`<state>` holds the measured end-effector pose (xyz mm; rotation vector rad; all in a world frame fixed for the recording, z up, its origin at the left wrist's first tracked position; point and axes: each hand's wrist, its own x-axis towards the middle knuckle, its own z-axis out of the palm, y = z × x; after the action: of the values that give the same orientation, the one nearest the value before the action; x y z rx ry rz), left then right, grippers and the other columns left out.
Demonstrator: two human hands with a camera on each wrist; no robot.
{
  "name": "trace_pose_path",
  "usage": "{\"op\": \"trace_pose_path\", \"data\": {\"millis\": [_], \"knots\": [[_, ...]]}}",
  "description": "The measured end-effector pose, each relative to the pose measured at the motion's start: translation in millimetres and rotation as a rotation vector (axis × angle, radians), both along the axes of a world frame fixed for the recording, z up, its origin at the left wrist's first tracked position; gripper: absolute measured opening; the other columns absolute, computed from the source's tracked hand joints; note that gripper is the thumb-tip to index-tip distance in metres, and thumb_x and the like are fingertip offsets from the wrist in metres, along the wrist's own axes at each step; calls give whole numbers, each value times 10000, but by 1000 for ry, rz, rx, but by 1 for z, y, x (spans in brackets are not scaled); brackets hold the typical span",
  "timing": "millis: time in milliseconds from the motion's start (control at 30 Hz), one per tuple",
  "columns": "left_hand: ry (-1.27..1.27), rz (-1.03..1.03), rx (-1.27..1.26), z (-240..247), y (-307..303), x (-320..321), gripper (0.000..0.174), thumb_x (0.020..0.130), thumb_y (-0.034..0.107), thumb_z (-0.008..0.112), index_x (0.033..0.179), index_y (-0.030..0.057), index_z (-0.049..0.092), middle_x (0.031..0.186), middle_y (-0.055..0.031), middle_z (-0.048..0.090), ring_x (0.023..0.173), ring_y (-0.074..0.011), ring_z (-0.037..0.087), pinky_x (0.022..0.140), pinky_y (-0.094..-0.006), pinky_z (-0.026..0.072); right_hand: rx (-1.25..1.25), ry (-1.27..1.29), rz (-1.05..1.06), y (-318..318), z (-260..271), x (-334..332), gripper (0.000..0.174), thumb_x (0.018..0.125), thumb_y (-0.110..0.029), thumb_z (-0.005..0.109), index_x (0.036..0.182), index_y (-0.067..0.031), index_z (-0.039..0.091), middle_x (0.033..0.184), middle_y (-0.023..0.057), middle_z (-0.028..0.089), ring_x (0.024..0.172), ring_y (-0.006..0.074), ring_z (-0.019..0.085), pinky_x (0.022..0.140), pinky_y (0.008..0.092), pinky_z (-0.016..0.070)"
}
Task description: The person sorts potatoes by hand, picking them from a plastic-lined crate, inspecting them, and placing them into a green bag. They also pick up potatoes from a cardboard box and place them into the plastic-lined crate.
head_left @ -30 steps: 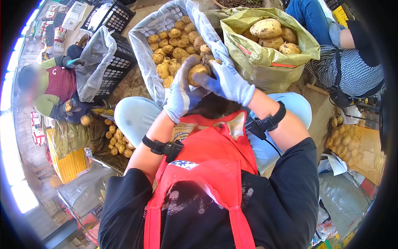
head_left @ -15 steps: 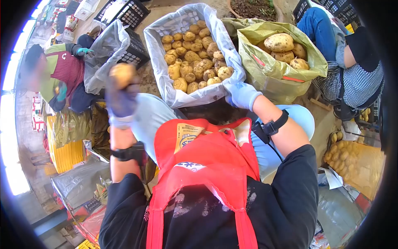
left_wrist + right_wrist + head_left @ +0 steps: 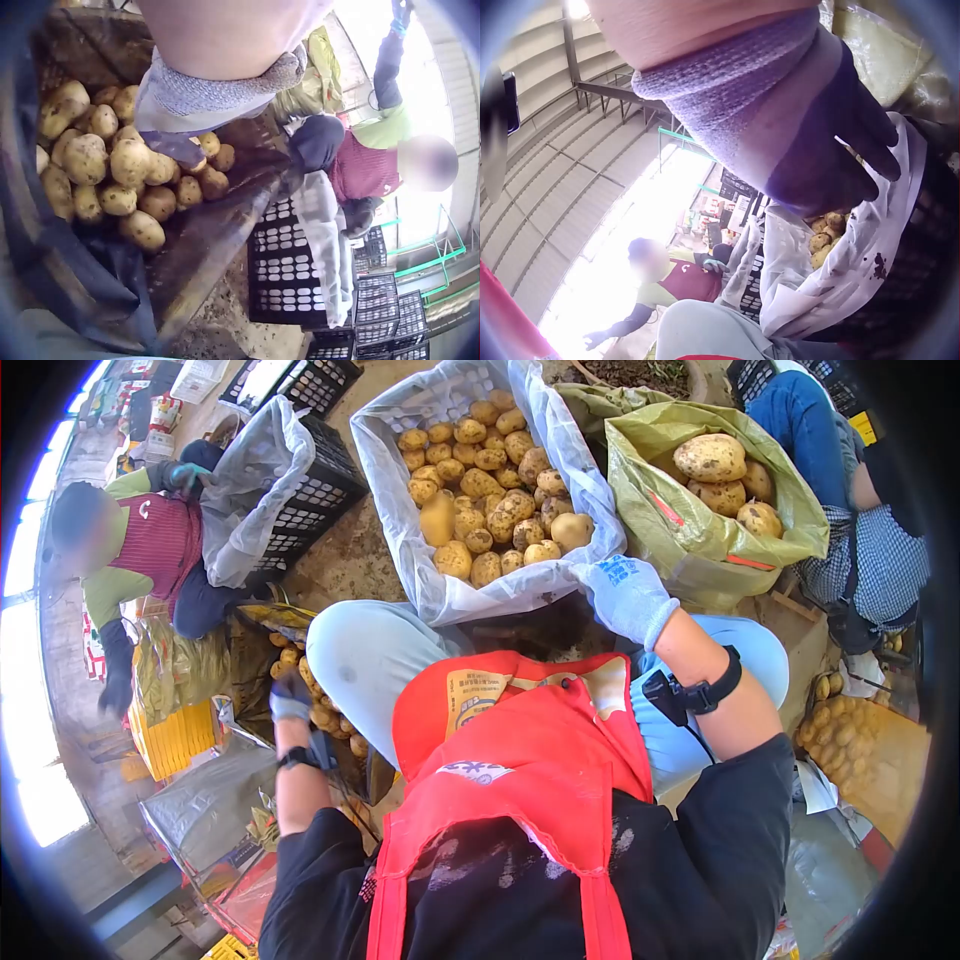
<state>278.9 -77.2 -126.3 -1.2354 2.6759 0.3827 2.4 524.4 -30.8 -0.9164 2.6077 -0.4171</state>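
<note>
My left hand (image 3: pixel 291 698) is low over a dark sack of potatoes (image 3: pixel 325 717) at the left. From the left wrist view, the gloved hand (image 3: pixel 196 101) has its dark fingers (image 3: pixel 174 148) down among the potatoes (image 3: pixel 130 162); their tips are largely hidden, and a grip cannot be made out. My right hand (image 3: pixel 628 598) rests at the near right corner of the white liner (image 3: pixel 470 603) in a crate of potatoes (image 3: pixel 480 483). In the right wrist view that hand (image 3: pixel 802 142) lays loosely extended fingers over the liner (image 3: pixel 832 289).
A green-yellow sack (image 3: pixel 700 575) of large potatoes (image 3: pixel 711 457) stands right of the crate. A person in a maroon vest (image 3: pixel 155 540) sits at the left by a lined black crate (image 3: pixel 330 480). Another person's checkered clothing (image 3: pixel 885 550) shows at the right.
My left hand carried a potato away from the crate, leftward and down to the dark sack. My right hand left that potato and moved to the liner's corner. The view has shifted.
</note>
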Motion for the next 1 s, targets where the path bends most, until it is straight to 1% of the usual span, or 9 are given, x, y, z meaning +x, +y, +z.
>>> {"op": "trace_pose_path", "data": {"millis": [100, 200, 233, 300, 467, 567, 667, 800, 1000], "knots": [[417, -724, -325, 60, -4, -127, 317, 982, 158, 483, 1204, -39, 593, 1059, -191, 637, 976, -233, 608, 894, -322, 491, -76, 45, 8, -8, 15, 0, 153, 859, -193, 591, 960, -91, 645, 928, 119, 665, 871, 308, 656, 712, 442, 535], [710, -355, 649, 81, 23, -266, 355, 1012, 99, 436, 1359, 66, 500, 1223, -84, 585, 983, -149, 598, 847, -240, 501, -97, 81, 4, -13, 18, 1, 168, 848, -250, 609, 899, -91, 627, 868, 103, 660, 805, 280, 658, 668, 420, 516], [721, 81, 1060, 97, 49, -313, 385, 1030, 177, 402, 1399, 78, 446, 1220, -111, 600, 995, -182, 616, 854, -257, 511, -108, 80, 7, -13, 18, -1, 173, 848, -255, 609, 897, -91, 626, 864, 100, 661, 797, 271, 659, 671, 412, 511], [508, -117, 1361, 79, 83, -390, 409, 1016, 232, 420, 1405, 107, 427, 1256, -141, 604, 1010, -227, 636, 807, -291, 524, -125, 88, 10, -12, 21, -7, 183, 848, -266, 608, 894, -90, 624, 856, 95, 663, 781, 254, 660, 677, 395, 502], [104, -383, 1030, -31, 215, -516, 639, 918, 291, 627, 1470, 118, 354, 1336, -172, 558, 959, -242, 625, 829, -323, 518, -86, 19, -90, -11, 24, -28, 295, 862, -312, 640, 1020, -64, 627, 801, 88, 627, 785, 252, 628, 748, 391, 465], [135, -737, 242, -146, 236, -564, 792, 832, 257, 743, 1486, 70, 337, 1275, -177, 608, 1094, -298, 598, 943, -356, 487, -91, 4, -121, -12, 24, -38, 297, 861, -314, 641, 1023, -65, 627, 824, 89, 630, 791, 250, 624, 760, 389, 464], [21, -601, 182, -125, 266, -571, 750, 830, 264, 767, 1441, 29, 400, 1267, -145, 604, 1060, -263, 607, 870, -357, 527, -117, 35, -161, -12, 23, -44, 329, 857, -317, 649, 1060, -58, 634, 839, 89, 639, 795, 252, 627, 758, 384, 471], [216, -209, 1211, -80, 287, -532, 569, 907, 222, 693, 1388, 27, 461, 1182, -97, 629, 956, -175, 624, 714, -309, 557, -152, 74, -136, -11, 24, -37, 418, 850, -316, 661, 1162, -42, 614, 842, 92, 638, 794, 257, 624, 749, 382, 475], [245, -732, 1340, 86, 330, -420, 585, 870, 95, 692, 1406, 34, 464, 1249, -70, 596, 1093, -135, 584, 889, -263, 506, -422, -12, -312, -15, 28, -33, 638, 869, -293, 687, 1383, -4, 442, 934, 172, 660, 829, 331, 649, 707, 399, 520]]}}
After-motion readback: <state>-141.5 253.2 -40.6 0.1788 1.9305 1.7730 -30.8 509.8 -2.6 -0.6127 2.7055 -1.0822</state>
